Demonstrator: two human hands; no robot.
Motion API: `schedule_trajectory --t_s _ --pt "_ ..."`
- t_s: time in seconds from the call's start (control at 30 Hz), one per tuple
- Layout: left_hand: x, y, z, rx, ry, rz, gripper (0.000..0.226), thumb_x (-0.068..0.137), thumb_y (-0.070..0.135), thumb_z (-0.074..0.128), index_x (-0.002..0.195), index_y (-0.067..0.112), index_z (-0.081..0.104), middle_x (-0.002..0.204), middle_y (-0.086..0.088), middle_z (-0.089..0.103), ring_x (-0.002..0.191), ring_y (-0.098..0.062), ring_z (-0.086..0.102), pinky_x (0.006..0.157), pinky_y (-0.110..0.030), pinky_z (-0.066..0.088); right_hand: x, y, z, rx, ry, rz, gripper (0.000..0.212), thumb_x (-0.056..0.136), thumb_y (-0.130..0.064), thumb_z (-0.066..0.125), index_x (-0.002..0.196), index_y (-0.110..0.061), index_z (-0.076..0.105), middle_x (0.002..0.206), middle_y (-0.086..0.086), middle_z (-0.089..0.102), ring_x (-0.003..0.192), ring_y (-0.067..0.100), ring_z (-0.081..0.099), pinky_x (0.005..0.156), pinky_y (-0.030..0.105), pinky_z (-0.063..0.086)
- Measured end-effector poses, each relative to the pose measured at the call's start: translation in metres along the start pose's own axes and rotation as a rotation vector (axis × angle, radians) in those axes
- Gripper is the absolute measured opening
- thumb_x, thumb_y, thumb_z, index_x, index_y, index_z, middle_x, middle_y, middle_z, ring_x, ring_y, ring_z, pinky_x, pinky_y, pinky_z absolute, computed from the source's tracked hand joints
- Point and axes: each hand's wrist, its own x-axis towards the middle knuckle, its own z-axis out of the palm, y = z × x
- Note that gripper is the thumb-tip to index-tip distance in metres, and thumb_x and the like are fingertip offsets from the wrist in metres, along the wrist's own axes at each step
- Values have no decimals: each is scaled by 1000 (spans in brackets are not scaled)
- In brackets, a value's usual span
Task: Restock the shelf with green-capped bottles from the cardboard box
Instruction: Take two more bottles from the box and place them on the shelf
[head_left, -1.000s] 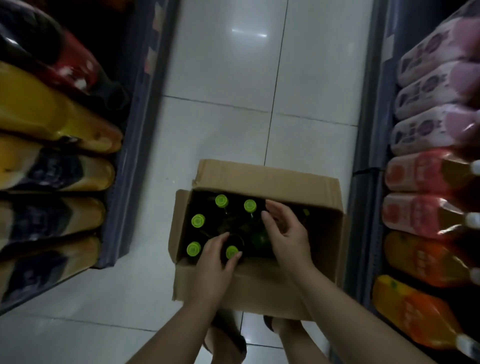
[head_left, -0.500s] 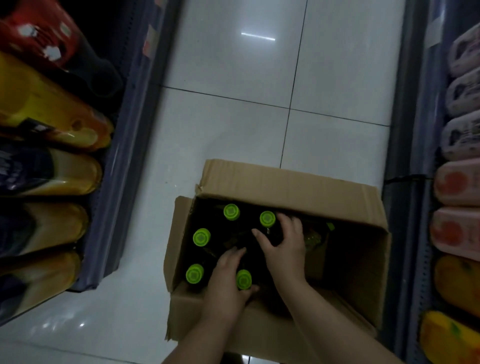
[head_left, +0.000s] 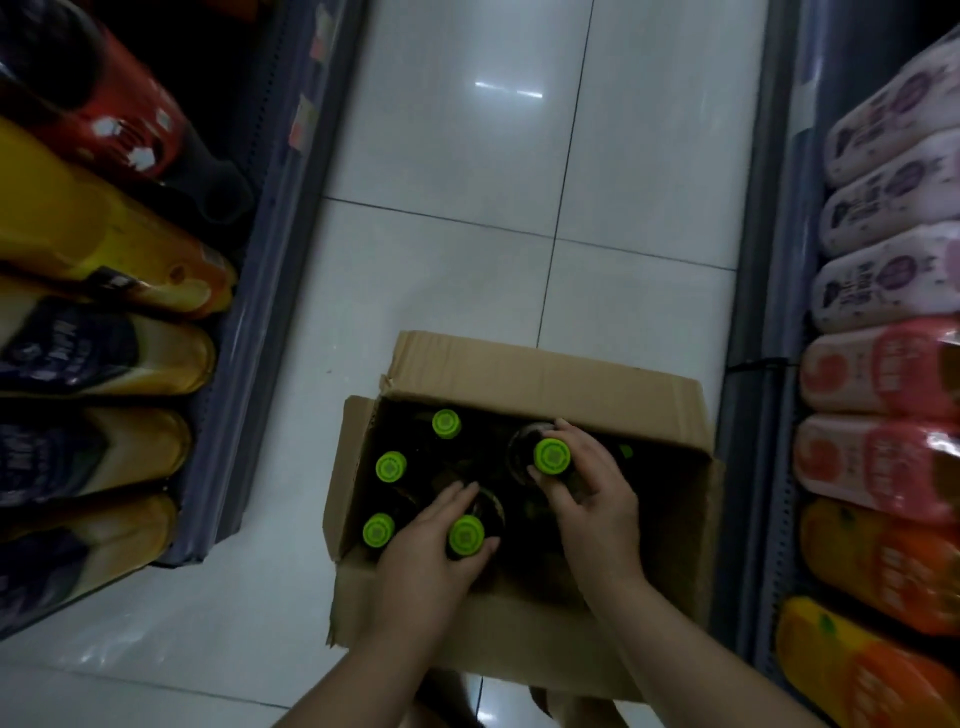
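Note:
An open cardboard box (head_left: 545, 371) sits on the tiled floor in the aisle below me. Inside stand several dark bottles with green caps. My left hand (head_left: 426, 556) is wrapped around the neck of the near bottle (head_left: 466, 535). My right hand (head_left: 592, 499) grips the neck of another bottle (head_left: 551, 456), which sits higher than the rest. Three more caps show at the box's left side, one of them (head_left: 390, 466) in the middle of that row.
Shelving on the left (head_left: 249, 332) holds yellow and red bottle packs (head_left: 93, 234). The right shelf (head_left: 753, 364) carries pink, red and orange packs (head_left: 883, 374). White floor tiles (head_left: 467, 234) stretch ahead of the box. My feet show under the box's near edge.
My right hand has closed on a bottle neck and raised that bottle, its cap now larger and higher. My left hand has tightened around the near bottle's neck.

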Motion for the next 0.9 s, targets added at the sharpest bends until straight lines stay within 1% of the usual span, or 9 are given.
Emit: schedule_trajectory --t_s 0.17,0.23,0.3,0.43,0.6,0.7,0.77,0.83,0.9 --pt "-20 67 -43 -88 50 49 54 73 38 78 124 36 61 128 15 61 118 -3 54 97 -29 48 -14 -63 -45 20 -14 5 44 84 -11 68 125 -25 61 142 -12 48 140 5 31 115 32 28" --pt "-28 95 -66 -149 55 59 51 72 39 78 120 37 63 119 16 66 112 -1 57 93 -30 51 -22 -93 -66 94 8 -1 45 84 -12 68 127 -26 60 140 -13 51 136 4 38 112 34 35" --pt "-37 124 -87 -222 80 58 46 69 41 79 114 38 67 104 21 69 100 5 60 84 -23 53 -31 -123 -91 149 31 -45 44 84 -14 70 121 -37 61 128 -17 61 126 5 51 103 28 45" --pt "-59 185 -136 -410 73 116 38 61 54 76 95 37 75 91 23 73 92 2 66 72 -14 53 -52 -193 -146 215 94 -183 38 81 -27 70 110 -51 64 114 -22 67 113 0 60 89 16 49" --pt "-98 269 -184 -417 -19 310 46 58 64 75 98 42 73 93 15 75 93 -5 69 81 -35 57 -87 -284 -210 228 187 -330 33 81 -37 69 114 -44 64 113 -14 69 110 9 63 93 29 51" --pt "-131 318 -211 -473 -55 436 44 57 63 74 96 42 74 91 12 76 89 -4 70 75 -26 56 -118 -335 -241 200 278 -423 33 78 -37 70 110 -45 65 110 -17 69 108 10 64 93 31 51" --pt "-156 347 -230 -500 -60 539 38 60 60 74 92 40 75 86 14 76 86 -3 70 70 -20 55 -144 -363 -260 204 338 -462 34 78 -32 73 108 -46 66 110 -18 70 107 7 64 91 23 50" --pt "-185 373 -250 -535 -109 607 32 63 57 77 88 38 76 85 14 75 84 -2 70 67 -16 53 -175 -387 -276 265 378 -463 32 80 -27 74 109 -39 69 108 -15 72 106 7 65 87 19 52" --pt "-215 397 -269 -556 -186 657 27 62 52 76 84 36 76 85 11 76 83 -2 70 67 -15 52 -209 -411 -289 298 423 -475 34 80 -26 71 114 -25 69 106 -8 73 104 12 67 87 23 54"
